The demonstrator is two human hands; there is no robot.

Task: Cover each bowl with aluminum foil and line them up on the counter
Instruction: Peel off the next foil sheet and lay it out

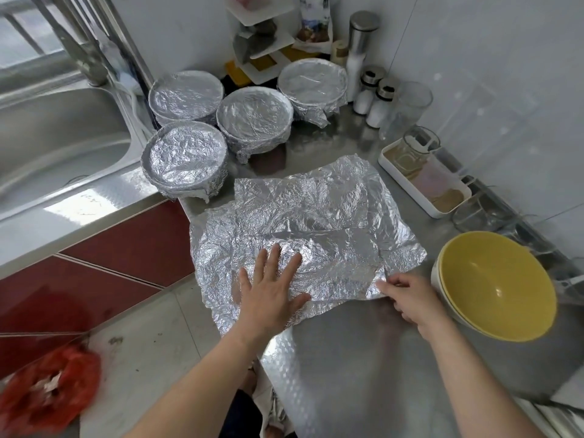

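On the steel surface (363, 358) at frame centre, the left hand (271, 289) presses flat with spread fingers on crinkled silver foil (316, 222), the right hand (410, 298) pinches its lower-right edge, just left of an uncovered yellow bowl (496, 286).

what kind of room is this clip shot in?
Most likely a home kitchen: a steel sink with a tap on the left, a metal counter with salt shakers at the back, plus foil-covered bowls and a foil sheet laid on it.
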